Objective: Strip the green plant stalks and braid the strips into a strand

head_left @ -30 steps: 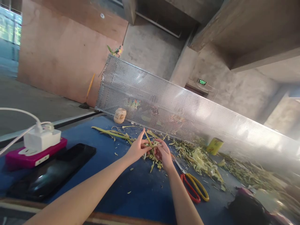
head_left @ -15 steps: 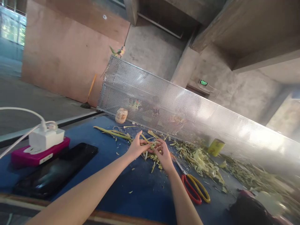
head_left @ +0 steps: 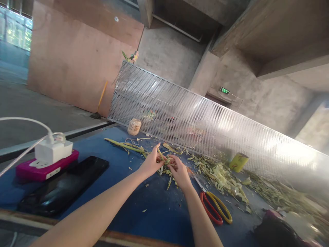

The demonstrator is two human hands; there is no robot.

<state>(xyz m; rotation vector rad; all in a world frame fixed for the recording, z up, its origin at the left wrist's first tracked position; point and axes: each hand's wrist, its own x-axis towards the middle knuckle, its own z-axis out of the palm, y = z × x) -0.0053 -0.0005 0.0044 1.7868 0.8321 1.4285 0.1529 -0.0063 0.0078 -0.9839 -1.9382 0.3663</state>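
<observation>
My left hand [head_left: 152, 162] and my right hand [head_left: 178, 168] meet over the blue table, fingers closed on a pale green plant strip [head_left: 167, 160] between them. The strip's small parts are partly hidden by the fingers. Beneath my hands lies a small heap of yellow-green plant scraps [head_left: 170, 172]. Long green stalks [head_left: 125, 145] stretch out to the left of my left hand. Right of my right hand rest scissors [head_left: 216, 207] with one red and one yellow handle, and a loose pile of pale husk-like leaves [head_left: 218, 176].
A black phone [head_left: 66, 183] and a magenta power strip [head_left: 48, 168] with white chargers lie at the left. A twine roll [head_left: 134, 126] stands near the perforated metal screen [head_left: 180, 109]. Farther right are a yellow roll [head_left: 238, 162], dried stems [head_left: 280, 192] and a dark bag [head_left: 276, 228].
My fingers have shifted slightly around the plant strip, and my left thumb is raised a little differently. The whole view has moved slightly; the table's things lie as before.
</observation>
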